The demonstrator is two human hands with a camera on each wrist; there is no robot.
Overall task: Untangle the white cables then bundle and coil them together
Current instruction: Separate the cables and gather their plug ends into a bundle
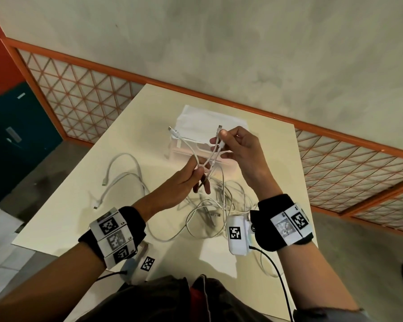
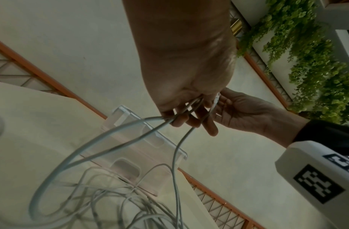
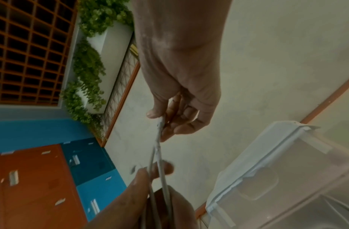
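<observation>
White cables are held raised over the table: several strands are pinched by the left hand, plug ends by the right hand. The remainder lies tangled on the table beneath. The clear box behind is partly hidden; wrist views are blurred, and individual strands cannot be separated.

Several thin white cables lie in a loose tangle on the near-middle of the table, strands crossing and looping over each other. A few strands rise from the heap, held up in the air; two connector ends stick out at the top. A separate white cable lies looped well left of the heap, plug ends free.
</observation>
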